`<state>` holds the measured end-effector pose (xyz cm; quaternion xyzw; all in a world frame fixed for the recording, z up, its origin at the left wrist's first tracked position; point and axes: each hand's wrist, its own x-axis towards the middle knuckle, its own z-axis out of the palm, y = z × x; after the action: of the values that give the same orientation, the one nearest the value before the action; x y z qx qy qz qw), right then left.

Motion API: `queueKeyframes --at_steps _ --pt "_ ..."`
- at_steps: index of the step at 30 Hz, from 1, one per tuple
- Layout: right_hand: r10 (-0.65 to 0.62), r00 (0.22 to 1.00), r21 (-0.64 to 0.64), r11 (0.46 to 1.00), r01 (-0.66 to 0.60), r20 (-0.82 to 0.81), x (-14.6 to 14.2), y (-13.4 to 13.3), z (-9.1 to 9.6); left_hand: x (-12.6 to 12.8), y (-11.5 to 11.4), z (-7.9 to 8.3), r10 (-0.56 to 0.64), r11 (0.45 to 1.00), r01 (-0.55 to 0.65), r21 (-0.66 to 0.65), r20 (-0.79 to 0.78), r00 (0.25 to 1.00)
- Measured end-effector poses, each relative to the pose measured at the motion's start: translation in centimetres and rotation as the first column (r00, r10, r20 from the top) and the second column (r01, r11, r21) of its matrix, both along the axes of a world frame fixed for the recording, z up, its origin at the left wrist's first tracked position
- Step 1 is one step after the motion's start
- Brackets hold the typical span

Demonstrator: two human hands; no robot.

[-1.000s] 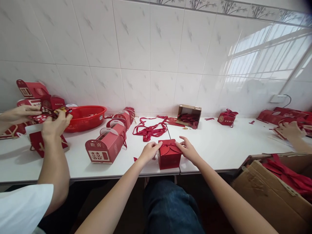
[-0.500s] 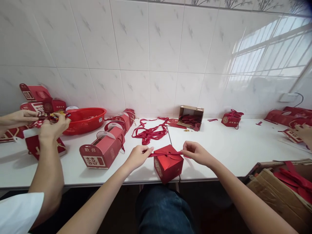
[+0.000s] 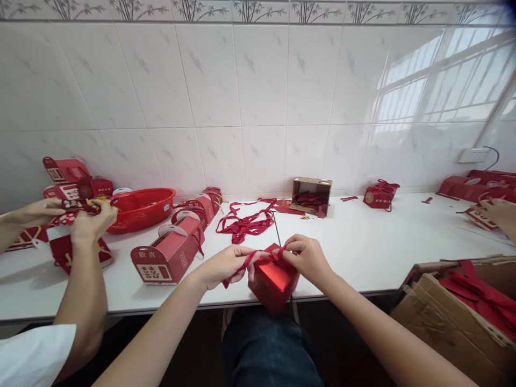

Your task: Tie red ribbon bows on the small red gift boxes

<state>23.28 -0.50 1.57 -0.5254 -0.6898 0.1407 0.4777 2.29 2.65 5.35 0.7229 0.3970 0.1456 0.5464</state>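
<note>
A shiny red gift box (image 3: 274, 282) sits at the table's front edge, right before me. Dark red ribbon (image 3: 246, 260) runs across its top. My left hand (image 3: 229, 264) is closed on one end of the ribbon, at the box's left top edge, with the strip passing over its fingers. Pinched in my right hand (image 3: 300, 255) is a bend of the same ribbon, just above the lid. The fingers partly cover the box top, so the shape of the knot is hidden.
Red handled boxes (image 3: 171, 252) and a red basin (image 3: 141, 210) stand to the left. Loose ribbons (image 3: 248, 223) lie ahead, near a small open carton (image 3: 312, 188). A co-worker's hands (image 3: 86, 217) work at far left. A cardboard box (image 3: 447, 317) is at lower right.
My hands have come inward from holding the ribbon stretched out on both sides. The ribbon now bends up by my right fingers and loops over my left. The view has tilted up slightly.
</note>
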Motion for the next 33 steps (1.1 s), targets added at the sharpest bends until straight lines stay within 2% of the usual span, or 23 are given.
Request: queueKeyframes --at_steps 2,6,7,9,11,12,14,16,19,23,26,28,30,33 --pt "0.049 0.997 -0.025 0.998 -0.05 -0.064 -0.1 -0.2 0.0 0.8 -0.4 -0.4 0.122 0.99 -0.123 0.071 0.009 0.992" --pt "0.07 0.987 -0.099 0.992 -0.085 -0.145 -0.3 -0.2 0.5 2.5 -0.7 -1.2 0.23 0.931 -0.255 0.261 0.12 0.966" --pt "0.07 0.985 -0.131 0.987 -0.092 -0.16 -0.4 -0.1 0.6 2.9 -0.8 -1.5 0.256 0.89 -0.291 0.352 0.142 0.956" --pt "0.078 0.982 -0.187 0.976 -0.11 -0.173 -0.7 0.0 0.9 3.6 -1.1 -2.0 0.324 0.749 -0.334 0.572 0.124 0.938" --pt "0.095 0.979 -0.2 0.971 -0.131 -0.182 -1.0 0.1 1.0 4.0 -1.4 -2.5 0.393 0.582 -0.297 0.757 0.058 0.918" --pt "0.111 0.975 -0.191 0.97 -0.148 -0.191 -1.1 0.2 1.0 4.1 -1.6 -2.7 0.415 0.516 -0.259 0.817 0.026 0.91" --pt "0.156 0.962 -0.17 0.966 -0.195 -0.223 -1.2 0.2 0.9 4.3 -1.8 -3.0 0.429 0.445 -0.186 0.876 -0.026 0.903" --pt "0.186 0.949 -0.192 0.952 -0.238 -0.254 -1.1 0.2 0.8 4.3 -1.9 -3.2 0.426 0.42 -0.136 0.897 -0.062 0.903" --pt "0.162 0.942 -0.326 0.91 -0.258 -0.293 -0.8 0.4 0.8 4.0 -1.7 -3.7 0.4 0.39 -0.102 0.915 -0.069 0.914" --pt "0.169 0.944 -0.491 0.82 -0.294 -0.284 -0.4 0.8 1.6 3.1 -1.0 -4.4 0.227 0.36 -0.037 0.932 -0.049 0.973" --pt "0.222 0.953 -0.532 0.791 -0.301 -0.209 -0.3 1.1 2.4 2.3 -0.3 -4.3 0.052 0.379 0.013 0.925 -0.036 0.998" --pt "0.245 0.956 -0.547 0.784 -0.294 -0.163 -0.4 1.4 2.7 1.9 0.1 -3.9 -0.018 0.4 0.039 0.916 -0.034 0.999" --pt "0.264 0.952 -0.562 0.769 -0.304 -0.154 -0.4 1.6 2.7 1.7 0.5 -3.5 -0.058 0.429 0.046 0.902 -0.023 0.998" --pt "0.289 0.936 -0.547 0.759 -0.353 -0.203 -0.4 2.0 2.2 1.6 1.1 -3.6 -0.052 0.493 -0.004 0.87 0.034 0.998"
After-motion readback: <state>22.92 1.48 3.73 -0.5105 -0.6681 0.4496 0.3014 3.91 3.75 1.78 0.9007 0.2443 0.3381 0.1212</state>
